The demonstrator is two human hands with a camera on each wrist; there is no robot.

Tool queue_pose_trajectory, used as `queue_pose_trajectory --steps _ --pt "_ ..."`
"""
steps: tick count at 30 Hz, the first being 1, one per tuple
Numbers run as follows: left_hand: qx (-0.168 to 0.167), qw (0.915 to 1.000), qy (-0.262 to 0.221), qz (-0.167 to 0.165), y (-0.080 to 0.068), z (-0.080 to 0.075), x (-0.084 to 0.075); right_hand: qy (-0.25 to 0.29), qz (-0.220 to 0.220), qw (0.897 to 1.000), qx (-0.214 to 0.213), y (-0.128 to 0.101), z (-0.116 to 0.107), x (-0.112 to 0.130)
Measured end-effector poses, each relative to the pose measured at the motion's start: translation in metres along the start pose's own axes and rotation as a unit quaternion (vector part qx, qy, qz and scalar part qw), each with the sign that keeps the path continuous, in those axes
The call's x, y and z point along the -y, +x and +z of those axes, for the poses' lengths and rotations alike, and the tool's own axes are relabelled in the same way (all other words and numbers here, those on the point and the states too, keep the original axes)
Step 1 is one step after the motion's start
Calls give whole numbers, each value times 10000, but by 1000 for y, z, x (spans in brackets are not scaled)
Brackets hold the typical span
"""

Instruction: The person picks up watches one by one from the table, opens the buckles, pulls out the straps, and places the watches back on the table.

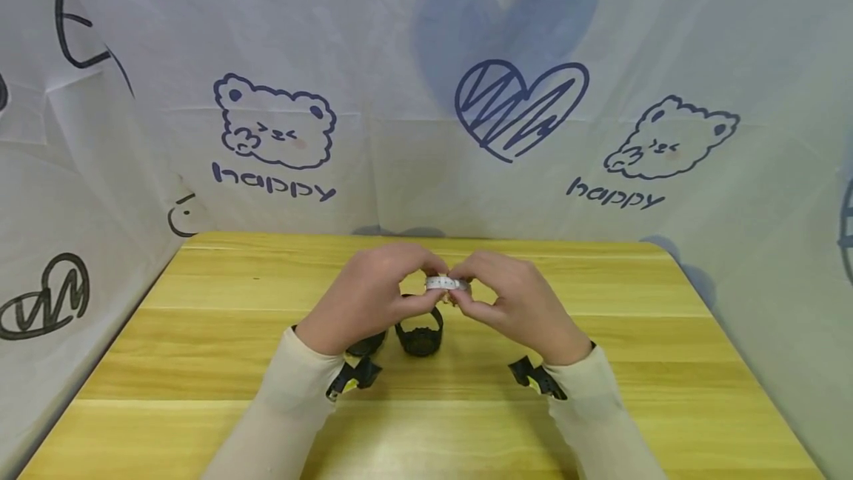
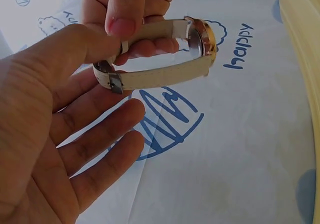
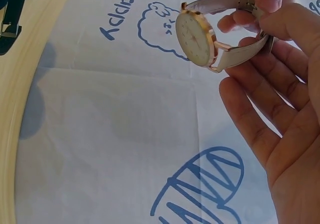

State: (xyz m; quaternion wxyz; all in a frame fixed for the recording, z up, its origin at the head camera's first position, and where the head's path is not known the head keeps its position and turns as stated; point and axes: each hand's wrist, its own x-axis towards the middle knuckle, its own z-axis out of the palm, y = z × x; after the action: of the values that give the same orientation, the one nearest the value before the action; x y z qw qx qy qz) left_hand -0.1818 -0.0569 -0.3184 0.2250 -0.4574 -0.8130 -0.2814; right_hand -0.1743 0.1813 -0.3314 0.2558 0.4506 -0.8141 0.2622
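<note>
A watch (image 1: 445,284) with a white strap, pale dial and gold-coloured case is held in the air above the table's far middle, between both hands. My left hand (image 1: 400,289) pinches the strap near its metal buckle (image 2: 116,83) with thumb and forefinger; its other fingers are spread loosely below. My right hand (image 1: 474,291) pinches the same strap from the other side, thumb on top. In the right wrist view the dial (image 3: 195,38) faces left, and the right hand (image 3: 265,31) grips the strap behind it. The strap forms a closed loop (image 2: 165,76).
Two black watches lie on the wooden table (image 1: 200,361) under the hands: one (image 1: 420,335) in plain sight, one (image 1: 366,345) partly hidden by my left wrist. A white cloth (image 1: 426,58) printed with bears and hearts closes off the back and both sides.
</note>
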Motion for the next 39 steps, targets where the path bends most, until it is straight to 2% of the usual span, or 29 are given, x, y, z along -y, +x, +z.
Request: queue_pose_trajectory --steps 14,19,24,31,39 --pt "-233 9992 69 319 3 0 0 110 -59 9998 -122 1 -3 0" --pt "-310 9990 -16 330 3 -1 0 84 -71 9998 -157 1 -4 -2" --pt "-262 9993 -100 241 2 -1 1 63 -128 9998 -129 0 -5 -2" --pt "-135 9994 157 273 3 0 0 -55 -198 9998 -41 0 -5 -2" --pt "-217 9989 222 358 4 0 -2 -104 -225 9997 -30 1 -6 -1"
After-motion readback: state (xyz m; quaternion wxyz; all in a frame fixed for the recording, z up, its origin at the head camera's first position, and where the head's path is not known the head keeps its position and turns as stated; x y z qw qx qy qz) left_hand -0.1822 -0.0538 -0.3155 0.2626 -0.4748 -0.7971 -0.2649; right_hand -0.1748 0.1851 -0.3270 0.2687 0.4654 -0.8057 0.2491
